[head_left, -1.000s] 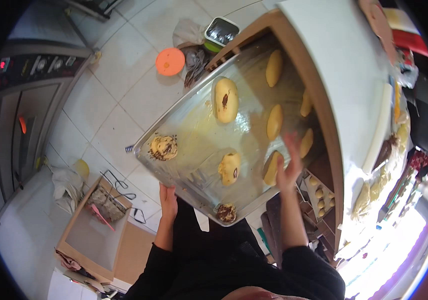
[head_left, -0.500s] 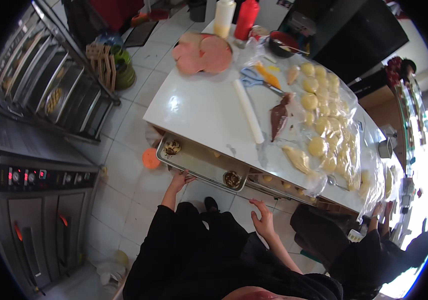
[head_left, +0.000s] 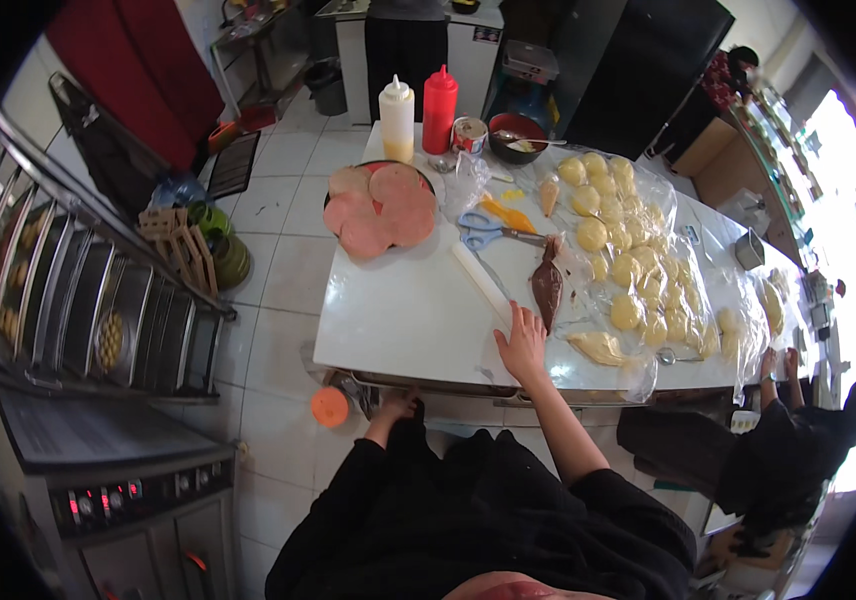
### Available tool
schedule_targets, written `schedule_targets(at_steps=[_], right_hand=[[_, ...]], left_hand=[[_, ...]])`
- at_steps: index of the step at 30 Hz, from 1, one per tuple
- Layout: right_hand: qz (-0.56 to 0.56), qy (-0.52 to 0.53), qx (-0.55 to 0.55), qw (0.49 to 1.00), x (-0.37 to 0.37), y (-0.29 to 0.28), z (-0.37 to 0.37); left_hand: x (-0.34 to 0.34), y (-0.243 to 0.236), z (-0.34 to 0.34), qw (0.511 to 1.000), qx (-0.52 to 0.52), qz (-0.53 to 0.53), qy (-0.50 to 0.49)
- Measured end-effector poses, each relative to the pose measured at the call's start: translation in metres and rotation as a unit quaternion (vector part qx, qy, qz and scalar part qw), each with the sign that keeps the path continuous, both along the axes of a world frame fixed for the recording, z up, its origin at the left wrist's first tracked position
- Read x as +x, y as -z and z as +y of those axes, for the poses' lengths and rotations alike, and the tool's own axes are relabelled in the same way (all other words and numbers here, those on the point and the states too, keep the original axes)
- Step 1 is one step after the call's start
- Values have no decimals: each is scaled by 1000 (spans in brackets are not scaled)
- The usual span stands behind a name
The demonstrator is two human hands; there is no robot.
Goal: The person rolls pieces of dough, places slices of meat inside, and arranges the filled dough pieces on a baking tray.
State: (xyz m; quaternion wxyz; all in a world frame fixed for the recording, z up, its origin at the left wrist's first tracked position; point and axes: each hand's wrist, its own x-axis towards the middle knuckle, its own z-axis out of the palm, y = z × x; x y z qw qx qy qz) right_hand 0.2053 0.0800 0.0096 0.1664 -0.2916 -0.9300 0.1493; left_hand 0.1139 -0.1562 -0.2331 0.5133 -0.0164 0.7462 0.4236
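Note:
My right hand [head_left: 523,348] lies palm down on the white tabletop [head_left: 388,325], fingers extended, at the near end of a white rolling pin [head_left: 480,282]. Its fingertips seem to touch the pin. Just right of them lies a piping bag of brown filling [head_left: 546,288]. Low at the table's front edge is my left hand [head_left: 395,408], close to the metal tray [head_left: 438,386] that sits under the tabletop. Only a thin strip of that tray shows. The left fingers are partly hidden and small, so their grip is unclear.
Dough balls [head_left: 628,265] under plastic cover the right side. Blue scissors [head_left: 488,232], a plate of pink round slices [head_left: 380,212], squeeze bottles [head_left: 439,112] and a bowl [head_left: 519,138] stand farther back. An oven [head_left: 128,500] and tray rack [head_left: 98,290] are left; a co-worker [head_left: 778,440] is right.
The tray, pulled out before with two filled dough pieces inside, has slid in under the tabletop. My right hand has risen from beside my body onto the table by the rolling pin.

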Motion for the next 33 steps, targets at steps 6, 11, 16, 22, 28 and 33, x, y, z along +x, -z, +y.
schedule_targets(at_steps=[6,11,16,22,28,33], right_hand=[[-38,30,-97,994,-6,-22,6],[-24,-84,-146,985,33,-125,-2],[19,-258,-210,943,41,-144,21],[249,65,-172,951,108,-137,228],[154,298,-93,938,192,-23,474],[11,378,-175,909,205,27,550]], left_hand=[[-12,-178,-28,924,165,47,343],[-40,-336,18,687,246,656,194],[-58,-319,73,695,125,622,338],[-46,-300,125,837,142,516,117],[-9,-299,188,902,201,347,-163],[7,-311,238,888,268,319,-197]])
